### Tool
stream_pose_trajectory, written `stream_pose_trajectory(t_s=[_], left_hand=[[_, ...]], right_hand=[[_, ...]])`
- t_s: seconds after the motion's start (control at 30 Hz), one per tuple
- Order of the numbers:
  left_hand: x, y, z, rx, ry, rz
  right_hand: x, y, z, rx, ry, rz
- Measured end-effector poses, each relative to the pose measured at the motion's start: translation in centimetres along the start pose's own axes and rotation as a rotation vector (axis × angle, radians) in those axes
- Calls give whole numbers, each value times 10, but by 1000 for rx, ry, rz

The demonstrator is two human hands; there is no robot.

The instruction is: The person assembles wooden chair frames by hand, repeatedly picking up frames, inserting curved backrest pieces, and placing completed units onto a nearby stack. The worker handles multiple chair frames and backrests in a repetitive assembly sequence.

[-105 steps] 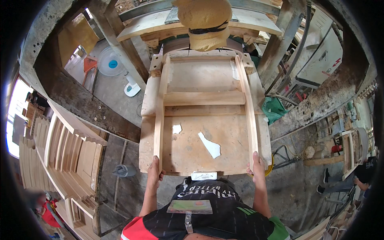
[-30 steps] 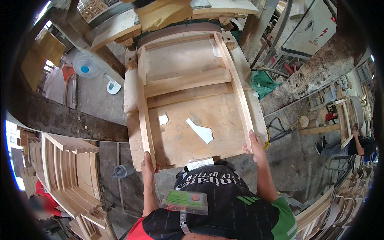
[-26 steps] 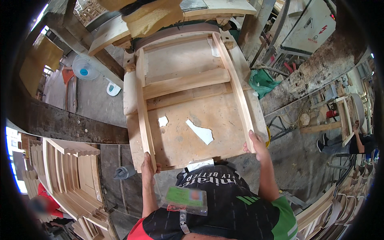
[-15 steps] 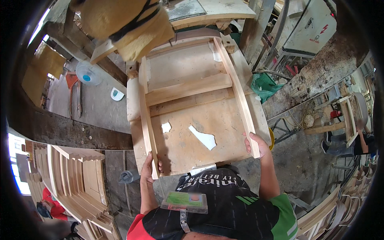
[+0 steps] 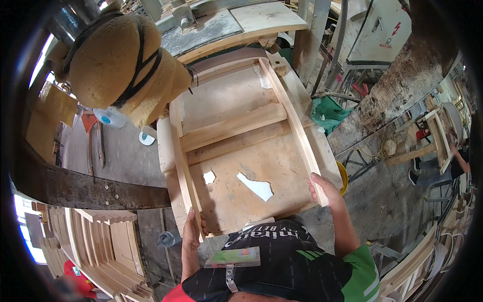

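The wooden frame [image 5: 236,136] lies flat on the bench [image 5: 251,191] at frame centre. The left hand [image 5: 191,232] is closed around its lower-left rail end; the right hand [image 5: 324,189] is closed around the lower-right rail end, so both rails are steadied evenly.

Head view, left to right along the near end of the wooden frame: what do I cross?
Stack of wooden frames → left hand gripping the left rail → white patch on the board → right hand on the right rail → yellow bucket.
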State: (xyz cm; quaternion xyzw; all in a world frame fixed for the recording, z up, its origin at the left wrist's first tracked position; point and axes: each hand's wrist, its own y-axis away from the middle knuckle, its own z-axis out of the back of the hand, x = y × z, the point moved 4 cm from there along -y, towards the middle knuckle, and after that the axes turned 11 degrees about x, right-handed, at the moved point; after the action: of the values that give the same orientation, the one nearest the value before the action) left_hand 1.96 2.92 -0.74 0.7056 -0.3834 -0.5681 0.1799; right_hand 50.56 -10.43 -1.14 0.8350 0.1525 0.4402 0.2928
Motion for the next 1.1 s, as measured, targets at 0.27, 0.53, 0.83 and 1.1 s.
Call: stream_pose_trajectory(t_s=[0.27, 0.53, 0.83, 1.1], left_hand=[[3, 2, 4, 2, 1, 2], [7, 1, 6, 33, -48, -5], [-2, 13, 14, 45, -94, -92], [-16, 49, 38, -18, -201, -63]], right_hand=[[-4, 2, -1, -7, -14, -31], [-3, 1, 1, 13, -30, -12], [-13, 10, -7, 68, -48, 3], [-45, 38, -36, 58, -51, 52]])
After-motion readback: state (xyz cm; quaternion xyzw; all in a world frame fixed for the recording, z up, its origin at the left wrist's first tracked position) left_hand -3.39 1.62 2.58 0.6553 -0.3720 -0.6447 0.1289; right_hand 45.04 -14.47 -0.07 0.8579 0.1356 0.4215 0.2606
